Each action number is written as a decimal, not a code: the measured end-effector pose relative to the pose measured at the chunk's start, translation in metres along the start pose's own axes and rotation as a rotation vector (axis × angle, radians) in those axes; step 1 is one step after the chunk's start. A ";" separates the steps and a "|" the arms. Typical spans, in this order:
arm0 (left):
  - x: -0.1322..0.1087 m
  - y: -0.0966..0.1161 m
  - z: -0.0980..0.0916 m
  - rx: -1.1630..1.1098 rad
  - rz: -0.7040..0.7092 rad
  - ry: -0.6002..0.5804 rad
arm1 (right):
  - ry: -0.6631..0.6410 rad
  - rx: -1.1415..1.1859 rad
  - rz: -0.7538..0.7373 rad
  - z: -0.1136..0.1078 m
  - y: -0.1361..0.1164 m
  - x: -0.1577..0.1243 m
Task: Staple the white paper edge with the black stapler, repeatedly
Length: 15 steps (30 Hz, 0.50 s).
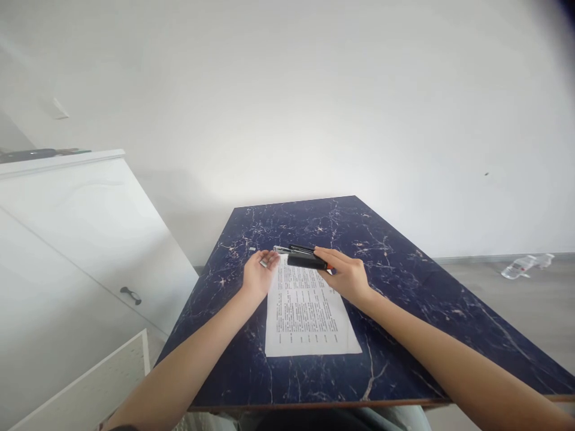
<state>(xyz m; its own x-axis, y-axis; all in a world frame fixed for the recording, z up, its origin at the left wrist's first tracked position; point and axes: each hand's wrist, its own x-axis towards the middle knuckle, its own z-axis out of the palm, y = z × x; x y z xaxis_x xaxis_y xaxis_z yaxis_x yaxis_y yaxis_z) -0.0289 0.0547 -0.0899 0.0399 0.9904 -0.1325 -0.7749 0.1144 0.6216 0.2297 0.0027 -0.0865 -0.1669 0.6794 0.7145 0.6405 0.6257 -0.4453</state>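
Observation:
A printed sheet of paper [308,311] lies on a dark blue marbled table [404,287]. My right hand [345,275] grips a black stapler [302,255], swung open, at the sheet's far edge. My left hand [259,269] is just left of the stapler's metal tip, fingers curled in a pinch on a small strip of staples [264,262]. A small silvery bit [252,248] lies on the table beyond my left hand.
A white cabinet [81,239] with a dark handle stands to the left of the table. A white board [90,383] leans at the lower left. An empty plastic bottle [523,265] lies on the floor at the right, by the wall.

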 end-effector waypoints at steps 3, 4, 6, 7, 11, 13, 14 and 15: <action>0.006 0.026 -0.006 -0.004 0.071 0.015 | -0.086 0.228 0.189 0.001 0.005 0.007; 0.006 0.033 -0.006 -0.004 0.086 -0.033 | -0.155 0.298 0.244 0.002 0.007 0.008; 0.002 0.043 -0.004 0.009 0.121 -0.163 | -0.303 0.407 0.326 0.006 0.009 0.009; -0.001 0.046 -0.001 0.019 0.139 -0.225 | -0.371 0.443 0.344 0.009 0.009 0.008; -0.014 0.039 0.014 0.068 0.159 -0.359 | -0.532 0.486 0.313 0.017 0.003 0.004; -0.018 0.032 0.019 0.129 0.149 -0.383 | -0.566 0.495 0.317 0.019 -0.001 0.003; -0.020 0.028 0.020 0.171 0.149 -0.395 | -0.576 0.499 0.323 0.019 -0.002 0.003; -0.021 0.025 0.021 0.219 0.160 -0.408 | -0.583 0.500 0.328 0.020 -0.003 0.003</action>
<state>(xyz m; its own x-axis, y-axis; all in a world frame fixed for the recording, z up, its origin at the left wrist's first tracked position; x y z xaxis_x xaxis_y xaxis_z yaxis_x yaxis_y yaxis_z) -0.0358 0.0382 -0.0552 0.2095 0.9415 0.2640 -0.6421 -0.0711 0.7633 0.2123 0.0100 -0.0939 -0.4792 0.8603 0.1740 0.3388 0.3642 -0.8675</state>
